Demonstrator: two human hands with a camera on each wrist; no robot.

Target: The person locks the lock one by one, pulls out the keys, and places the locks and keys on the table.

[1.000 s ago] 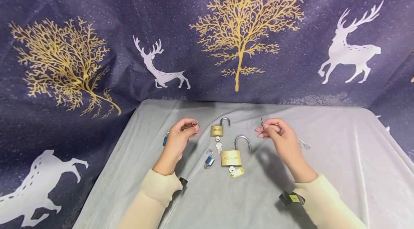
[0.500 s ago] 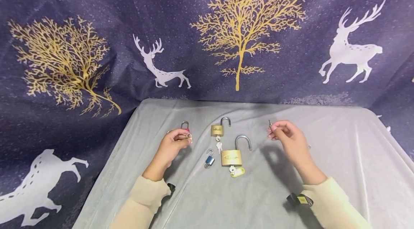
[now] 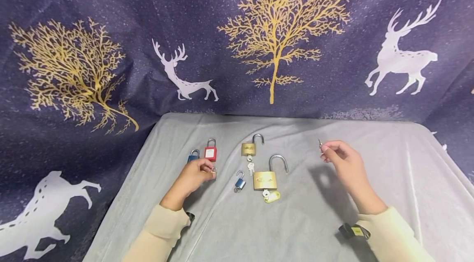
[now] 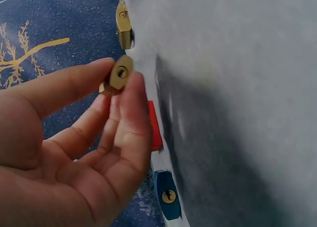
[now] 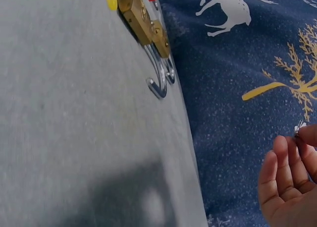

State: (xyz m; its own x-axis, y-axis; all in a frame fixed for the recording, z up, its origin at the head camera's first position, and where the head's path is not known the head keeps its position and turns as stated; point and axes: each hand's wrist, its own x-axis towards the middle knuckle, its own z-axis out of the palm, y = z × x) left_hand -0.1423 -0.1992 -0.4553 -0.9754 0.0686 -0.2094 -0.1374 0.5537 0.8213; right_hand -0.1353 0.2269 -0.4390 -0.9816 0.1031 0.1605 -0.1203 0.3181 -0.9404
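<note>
Grey cloth [image 3: 303, 221]; padlock [image 4: 118, 74] in left hand [image 3: 192, 176]

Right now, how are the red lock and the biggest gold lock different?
The red padlock is small with its loop closed; the biggest brass padlock is much larger, its loop swung open. The brass one has a key with a yellow tag at its bottom; none shows at the red one. Both lie flat on the grey cloth.

grey cloth table [image 3: 296, 229] | 2 brass padlocks [image 3: 264, 179] | red padlock [image 3: 210, 153] | 2 blue padlocks [image 3: 240, 183]
</note>
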